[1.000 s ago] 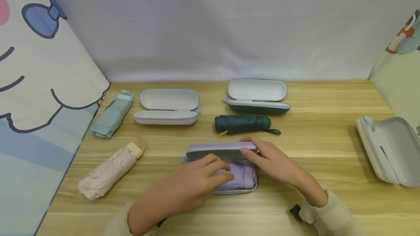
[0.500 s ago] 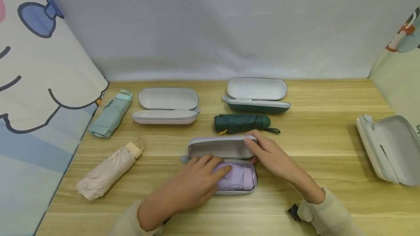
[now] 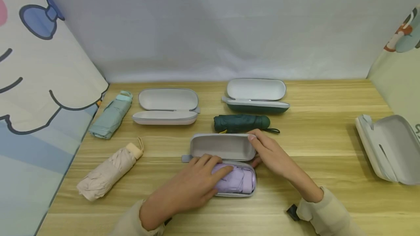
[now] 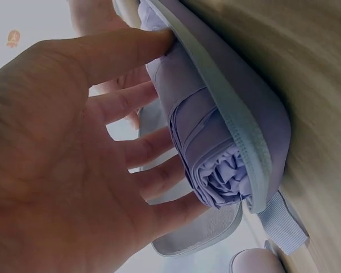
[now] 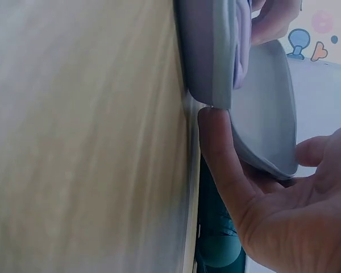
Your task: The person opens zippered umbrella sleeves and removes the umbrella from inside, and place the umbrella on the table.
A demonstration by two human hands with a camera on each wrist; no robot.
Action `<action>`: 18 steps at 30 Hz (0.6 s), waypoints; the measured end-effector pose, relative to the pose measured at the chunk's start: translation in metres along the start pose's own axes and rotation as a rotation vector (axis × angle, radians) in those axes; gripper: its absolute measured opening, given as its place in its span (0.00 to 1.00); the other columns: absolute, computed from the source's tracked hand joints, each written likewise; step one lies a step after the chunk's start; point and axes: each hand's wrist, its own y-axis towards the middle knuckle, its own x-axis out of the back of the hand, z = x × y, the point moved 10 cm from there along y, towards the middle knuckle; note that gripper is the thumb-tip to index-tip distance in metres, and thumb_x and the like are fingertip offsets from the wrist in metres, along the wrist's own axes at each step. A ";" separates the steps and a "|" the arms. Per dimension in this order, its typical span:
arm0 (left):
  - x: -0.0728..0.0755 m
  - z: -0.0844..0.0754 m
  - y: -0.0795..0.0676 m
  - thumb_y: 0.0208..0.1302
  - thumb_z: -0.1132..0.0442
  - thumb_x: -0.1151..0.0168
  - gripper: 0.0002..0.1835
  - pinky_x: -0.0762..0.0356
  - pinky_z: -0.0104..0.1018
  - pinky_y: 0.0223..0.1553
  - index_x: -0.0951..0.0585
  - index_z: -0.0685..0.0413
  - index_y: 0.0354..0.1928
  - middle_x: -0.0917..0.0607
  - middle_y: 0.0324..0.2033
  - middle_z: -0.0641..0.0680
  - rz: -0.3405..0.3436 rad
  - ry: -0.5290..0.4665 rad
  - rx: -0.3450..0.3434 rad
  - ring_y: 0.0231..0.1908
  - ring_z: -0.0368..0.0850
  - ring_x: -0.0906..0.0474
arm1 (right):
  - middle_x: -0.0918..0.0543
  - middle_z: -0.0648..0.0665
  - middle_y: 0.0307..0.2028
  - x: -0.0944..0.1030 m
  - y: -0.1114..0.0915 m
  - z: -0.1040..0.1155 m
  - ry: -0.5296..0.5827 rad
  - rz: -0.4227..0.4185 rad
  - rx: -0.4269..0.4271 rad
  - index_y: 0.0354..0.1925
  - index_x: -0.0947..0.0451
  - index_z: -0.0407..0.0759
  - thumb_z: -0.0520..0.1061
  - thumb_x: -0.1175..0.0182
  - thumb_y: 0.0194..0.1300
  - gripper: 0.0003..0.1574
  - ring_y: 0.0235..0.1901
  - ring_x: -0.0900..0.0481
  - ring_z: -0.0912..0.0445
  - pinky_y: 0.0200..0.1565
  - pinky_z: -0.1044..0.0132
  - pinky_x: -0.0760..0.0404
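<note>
A folded purple umbrella [image 3: 234, 180] lies in the lower half of an open purple zip case [image 3: 223, 147] with a grey lining. Over its left end, my left hand [image 3: 191, 181] grips the umbrella, thumb [image 4: 131, 51] on the near side and fingers [image 4: 145, 145] on the far side. My right hand [image 3: 273, 152] holds the right end of the raised lid [image 5: 267, 102] between thumb and fingers; one finger reaches down by the lower half's end. The umbrella's left part is hidden under my left hand in the head view.
Behind the lid lies a dark green folded umbrella [image 3: 242, 123]. Open cases stand farther back, one pale [image 3: 165, 117] and one green [image 3: 257, 106]. A beige umbrella [image 3: 109, 172] and a mint umbrella [image 3: 112, 115] lie left; another open case [image 3: 377, 148] stands at the right.
The case lid has swung up and back, drawn by my right hand, so its grey inside shows. My left hand has shifted slightly and settled onto the purple umbrella.
</note>
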 end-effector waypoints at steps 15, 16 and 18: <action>0.001 -0.001 0.002 0.66 0.51 0.26 0.34 0.21 0.48 0.54 0.29 0.42 0.70 0.22 0.57 0.56 -0.058 -0.001 -0.035 0.56 0.52 0.24 | 0.24 0.30 0.49 0.001 -0.001 0.000 0.011 -0.006 -0.018 0.62 0.29 0.36 0.54 0.58 0.86 0.25 0.27 0.13 0.48 0.34 0.56 0.11; 0.001 -0.001 0.002 0.65 0.51 0.25 0.34 0.21 0.49 0.55 0.29 0.42 0.70 0.22 0.57 0.56 -0.051 -0.006 -0.032 0.56 0.52 0.23 | 0.25 0.29 0.50 0.001 -0.001 0.000 0.014 -0.005 -0.019 0.62 0.29 0.36 0.55 0.58 0.86 0.25 0.26 0.13 0.47 0.34 0.56 0.11; 0.000 -0.001 0.002 0.64 0.51 0.24 0.35 0.20 0.49 0.54 0.29 0.42 0.70 0.21 0.56 0.56 -0.041 -0.004 -0.030 0.56 0.52 0.22 | 0.25 0.29 0.51 0.000 -0.001 0.000 0.022 0.001 -0.024 0.62 0.29 0.36 0.55 0.58 0.86 0.26 0.25 0.13 0.47 0.33 0.55 0.11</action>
